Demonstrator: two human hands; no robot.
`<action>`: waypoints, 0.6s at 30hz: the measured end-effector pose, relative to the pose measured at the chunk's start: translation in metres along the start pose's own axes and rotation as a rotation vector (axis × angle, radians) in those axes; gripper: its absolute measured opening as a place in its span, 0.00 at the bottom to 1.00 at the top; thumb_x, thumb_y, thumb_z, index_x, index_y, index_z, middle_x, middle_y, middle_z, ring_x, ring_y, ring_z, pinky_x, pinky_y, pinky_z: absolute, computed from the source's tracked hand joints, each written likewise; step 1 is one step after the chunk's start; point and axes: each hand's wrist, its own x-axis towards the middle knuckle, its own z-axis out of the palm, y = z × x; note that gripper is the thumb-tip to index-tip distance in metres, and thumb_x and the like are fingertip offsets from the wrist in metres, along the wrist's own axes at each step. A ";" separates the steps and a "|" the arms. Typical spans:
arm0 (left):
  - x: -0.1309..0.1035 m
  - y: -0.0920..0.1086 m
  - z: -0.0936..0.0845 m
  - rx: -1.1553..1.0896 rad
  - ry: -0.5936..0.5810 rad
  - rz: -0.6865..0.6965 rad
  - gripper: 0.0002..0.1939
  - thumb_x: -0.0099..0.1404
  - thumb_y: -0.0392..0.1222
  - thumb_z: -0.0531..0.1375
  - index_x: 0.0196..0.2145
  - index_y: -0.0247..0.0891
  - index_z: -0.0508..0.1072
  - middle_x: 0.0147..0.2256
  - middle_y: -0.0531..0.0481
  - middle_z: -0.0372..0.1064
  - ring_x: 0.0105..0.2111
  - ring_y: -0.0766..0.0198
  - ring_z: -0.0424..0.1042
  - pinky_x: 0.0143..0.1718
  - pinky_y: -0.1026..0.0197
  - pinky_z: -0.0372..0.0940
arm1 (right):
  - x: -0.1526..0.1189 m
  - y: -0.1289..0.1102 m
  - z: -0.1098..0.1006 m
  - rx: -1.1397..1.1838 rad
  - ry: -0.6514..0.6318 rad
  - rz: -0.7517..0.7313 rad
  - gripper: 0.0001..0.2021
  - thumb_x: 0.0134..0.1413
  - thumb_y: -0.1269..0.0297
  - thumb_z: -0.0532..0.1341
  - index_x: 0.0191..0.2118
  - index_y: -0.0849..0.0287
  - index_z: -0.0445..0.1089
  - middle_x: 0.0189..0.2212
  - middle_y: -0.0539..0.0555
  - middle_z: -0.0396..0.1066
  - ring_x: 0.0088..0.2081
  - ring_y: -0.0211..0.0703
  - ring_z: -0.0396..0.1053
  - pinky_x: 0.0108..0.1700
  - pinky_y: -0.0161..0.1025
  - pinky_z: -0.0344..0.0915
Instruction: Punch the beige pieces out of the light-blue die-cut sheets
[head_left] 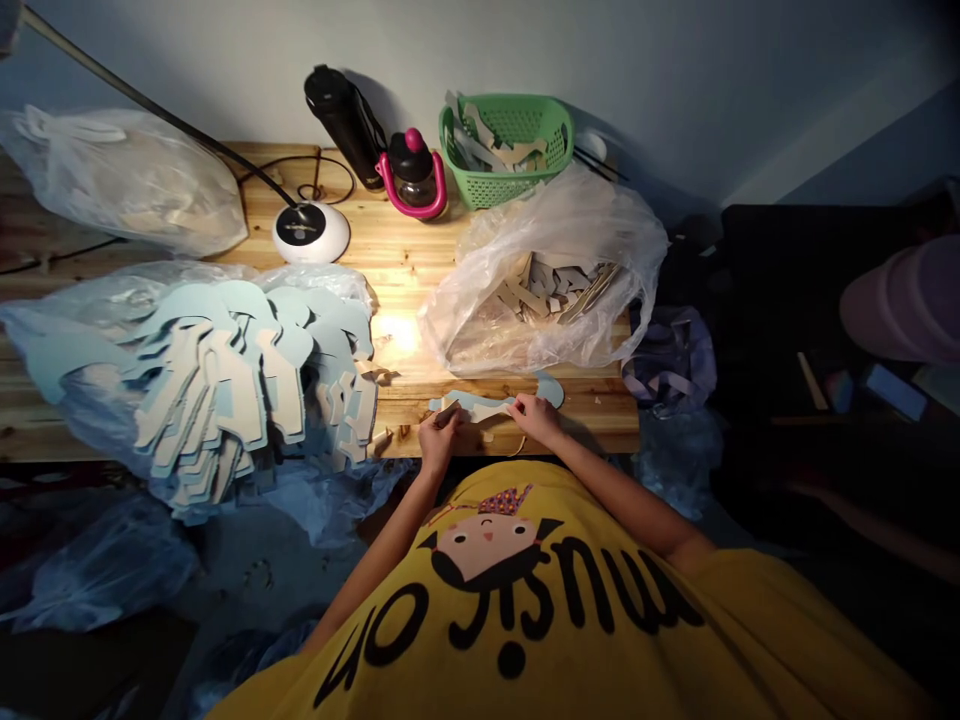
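A light blue curved cutout lies at the table's front edge, with a cream strip along its near side. My right hand is closed on the strip's right end, fingertips pressed together over the cutout. At the cutout's left end, my left hand is closed with a small tan piece at its fingertips; the exact grip is partly hidden. Left of my hands, a large pile of similar light blue and cream cutouts rests on plastic and overhangs the front edge.
An open plastic bag of tan scraps sits behind my hands. Farther back stand a green basket, a pink-handled bottle, a black flask and a lamp base. A filled bag lies back left.
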 end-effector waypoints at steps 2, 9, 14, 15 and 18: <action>0.004 0.002 0.000 -0.008 0.016 -0.010 0.18 0.52 0.53 0.66 0.31 0.33 0.78 0.29 0.46 0.75 0.29 0.61 0.73 0.28 0.64 0.66 | 0.000 0.001 -0.003 -0.070 0.006 -0.009 0.09 0.60 0.64 0.59 0.30 0.58 0.71 0.30 0.54 0.75 0.32 0.42 0.70 0.32 0.33 0.55; 0.011 0.013 0.002 -0.143 -0.050 -0.151 0.23 0.50 0.58 0.68 0.20 0.34 0.71 0.19 0.50 0.66 0.20 0.66 0.68 0.21 0.66 0.63 | 0.008 0.011 0.006 0.199 -0.018 -0.039 0.10 0.58 0.59 0.60 0.31 0.59 0.71 0.27 0.52 0.74 0.30 0.39 0.69 0.33 0.33 0.58; 0.009 0.012 0.008 -0.346 -0.066 -0.197 0.24 0.49 0.60 0.69 0.24 0.34 0.72 0.18 0.53 0.63 0.20 0.69 0.67 0.25 0.65 0.67 | 0.014 0.017 0.017 0.407 -0.072 0.011 0.10 0.50 0.58 0.63 0.28 0.59 0.71 0.24 0.50 0.71 0.27 0.38 0.66 0.33 0.34 0.59; 0.009 0.011 0.009 -0.357 -0.066 -0.194 0.24 0.48 0.60 0.69 0.25 0.33 0.73 0.18 0.53 0.64 0.20 0.68 0.67 0.26 0.65 0.68 | 0.015 0.019 0.017 0.455 -0.086 -0.012 0.11 0.50 0.57 0.62 0.26 0.59 0.70 0.24 0.50 0.71 0.28 0.38 0.66 0.33 0.34 0.59; 0.007 0.009 0.010 -0.350 -0.057 -0.195 0.25 0.48 0.60 0.69 0.27 0.32 0.73 0.19 0.52 0.65 0.21 0.68 0.68 0.26 0.65 0.68 | 0.018 0.023 0.013 0.565 -0.131 -0.070 0.12 0.52 0.57 0.59 0.25 0.60 0.67 0.25 0.51 0.71 0.29 0.38 0.66 0.34 0.33 0.60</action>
